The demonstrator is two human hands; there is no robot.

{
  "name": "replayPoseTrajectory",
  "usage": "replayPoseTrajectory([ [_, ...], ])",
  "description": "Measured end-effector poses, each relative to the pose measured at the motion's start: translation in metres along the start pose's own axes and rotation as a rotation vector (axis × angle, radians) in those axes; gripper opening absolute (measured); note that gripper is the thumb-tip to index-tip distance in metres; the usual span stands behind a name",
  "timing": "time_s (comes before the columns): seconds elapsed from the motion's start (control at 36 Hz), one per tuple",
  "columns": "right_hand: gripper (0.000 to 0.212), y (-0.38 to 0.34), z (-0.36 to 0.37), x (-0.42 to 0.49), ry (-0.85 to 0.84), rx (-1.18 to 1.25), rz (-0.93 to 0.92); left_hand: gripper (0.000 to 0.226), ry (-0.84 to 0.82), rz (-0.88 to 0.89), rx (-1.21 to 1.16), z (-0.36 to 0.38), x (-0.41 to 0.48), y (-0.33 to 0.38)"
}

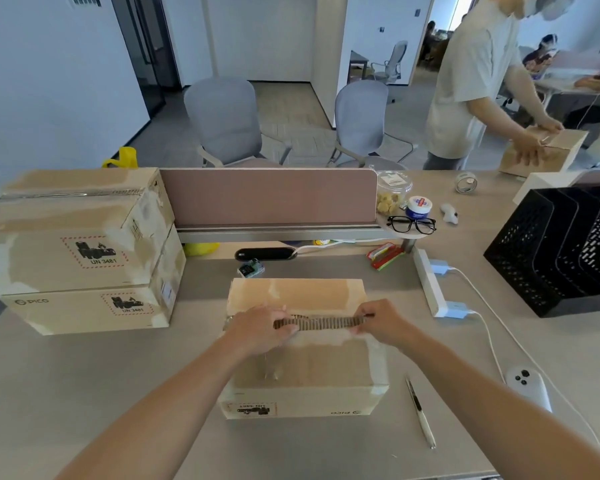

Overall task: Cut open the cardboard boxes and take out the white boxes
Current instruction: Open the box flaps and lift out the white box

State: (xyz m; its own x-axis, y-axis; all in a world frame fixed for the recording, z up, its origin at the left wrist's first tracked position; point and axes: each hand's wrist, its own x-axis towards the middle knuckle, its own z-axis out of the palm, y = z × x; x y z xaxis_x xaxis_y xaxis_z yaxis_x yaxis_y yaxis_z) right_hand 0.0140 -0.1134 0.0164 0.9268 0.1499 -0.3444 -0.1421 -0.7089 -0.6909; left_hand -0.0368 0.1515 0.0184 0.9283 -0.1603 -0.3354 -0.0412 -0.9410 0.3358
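Cardboard box (302,368) sits on the bench (84,368) close before me, my left hand (260,329) and right hand (378,320) pinching its near flap (326,323) by the corrugated edge, fingers curled, probably spaced to lift it evenly.

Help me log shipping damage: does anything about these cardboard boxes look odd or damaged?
Yes. The centre box stands upside down: its front print reads inverted, so the left hand and right hand grip what is likely a bottom flap. The stacked boxes at left show pale, scuffed patches on edges and corners.
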Motion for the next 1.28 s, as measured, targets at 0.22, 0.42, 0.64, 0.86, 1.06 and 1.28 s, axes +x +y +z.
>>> replayPoseTrajectory([
  [0.22,0.028,-0.022,-0.031,-0.033,-0.077,0.026,-0.092,0.067,0.054,-0.079,-0.096,-0.041,-0.019,-0.006],
  [0.42,0.081,-0.03,-0.051,-0.048,-0.436,0.152,0.361,0.092,-0.264,-0.289,-0.316,-0.056,-0.053,-0.013],
  [0.64,0.047,-0.034,-0.01,-0.054,-0.706,-0.257,0.28,0.067,-0.528,-0.422,-0.524,-0.037,-0.071,-0.015],
  [0.86,0.038,-0.032,0.026,-0.068,-0.493,-0.857,-0.208,0.036,-0.218,-0.083,0.042,0.003,-0.079,-0.016],
  [1.06,0.029,-0.022,0.041,-0.059,-0.427,-0.964,-0.368,0.026,-0.048,-0.009,0.134,0.03,-0.071,-0.017],
  [1.28,0.019,-0.028,0.011,-0.027,-0.327,-0.608,-0.316,0.03,0.091,-0.006,-0.009,0.004,-0.047,-0.02],
])
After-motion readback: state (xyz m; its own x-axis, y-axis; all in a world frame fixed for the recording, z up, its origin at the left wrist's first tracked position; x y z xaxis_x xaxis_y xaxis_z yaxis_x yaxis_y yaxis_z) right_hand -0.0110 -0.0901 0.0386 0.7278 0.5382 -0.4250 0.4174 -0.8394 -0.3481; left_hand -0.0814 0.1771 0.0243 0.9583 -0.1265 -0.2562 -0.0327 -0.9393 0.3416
